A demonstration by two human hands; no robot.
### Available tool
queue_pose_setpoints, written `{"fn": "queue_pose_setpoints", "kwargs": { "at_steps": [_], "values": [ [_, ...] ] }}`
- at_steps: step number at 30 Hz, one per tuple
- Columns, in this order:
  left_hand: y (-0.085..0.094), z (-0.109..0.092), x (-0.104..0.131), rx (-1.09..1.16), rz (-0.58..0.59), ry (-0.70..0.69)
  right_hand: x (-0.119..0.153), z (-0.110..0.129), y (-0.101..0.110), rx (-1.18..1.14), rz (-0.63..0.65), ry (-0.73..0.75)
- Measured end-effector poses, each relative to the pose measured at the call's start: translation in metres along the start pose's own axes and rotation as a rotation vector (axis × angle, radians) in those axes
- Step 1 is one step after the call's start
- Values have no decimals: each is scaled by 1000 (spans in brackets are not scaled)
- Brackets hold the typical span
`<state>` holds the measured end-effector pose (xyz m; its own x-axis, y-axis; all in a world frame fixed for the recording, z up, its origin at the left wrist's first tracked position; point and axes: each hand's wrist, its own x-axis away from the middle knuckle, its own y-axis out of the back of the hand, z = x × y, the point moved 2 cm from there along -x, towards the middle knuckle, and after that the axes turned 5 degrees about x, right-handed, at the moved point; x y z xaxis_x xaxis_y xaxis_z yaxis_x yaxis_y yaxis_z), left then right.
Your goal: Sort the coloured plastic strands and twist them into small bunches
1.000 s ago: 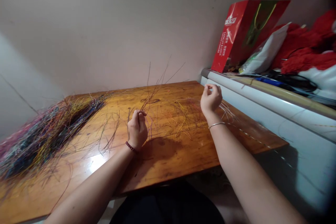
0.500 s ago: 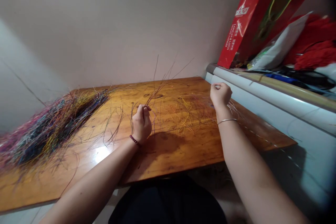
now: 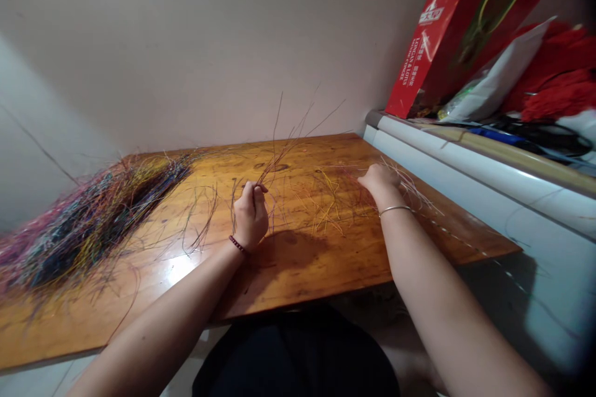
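Our left grip (image 3: 251, 214) is closed in a fist around thin, wiry brown strands (image 3: 269, 168) above the glossy brown wooden counter (image 3: 302, 279). Our right grip (image 3: 382, 183) (whether it pinches anything, we cannot tell) has lowered since a moment ago, beside thin white strands (image 3: 411, 185).

Place: apparently a home, doubling as craft workspace. Wooden table (image 3: 326, 276) is standing against wall (image 3: 209, 43); coloured strands (image 3: 102, 217) are lying heaped; red bag (image 3: 440, 31) and fluffy red material (image 3: 561, 96) are crowding pale-fronted unit (image 3: 512, 214).
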<state>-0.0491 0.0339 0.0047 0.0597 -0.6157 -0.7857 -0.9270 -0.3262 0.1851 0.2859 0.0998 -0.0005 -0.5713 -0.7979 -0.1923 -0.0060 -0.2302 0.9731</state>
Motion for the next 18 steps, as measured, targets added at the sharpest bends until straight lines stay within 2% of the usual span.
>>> {"fn": "queue_pose_setpoints", "kwargs": {
  "at_steps": [5,7,10,13,18],
  "values": [
    [0,1,0,4,5,0,3,2,5,-56,13,10],
    [0,1,0,-3,3,3,8,8,11,-161,-39,93],
    [0,1,1,-6,8,7,20,23,20,-306,-72,292],
    [1,1,1,-2,18,14,30,37,20,-222,1,407],
    [0,1,2,-4,15,17,35,42,11,-25,99,408]
  ]
}}
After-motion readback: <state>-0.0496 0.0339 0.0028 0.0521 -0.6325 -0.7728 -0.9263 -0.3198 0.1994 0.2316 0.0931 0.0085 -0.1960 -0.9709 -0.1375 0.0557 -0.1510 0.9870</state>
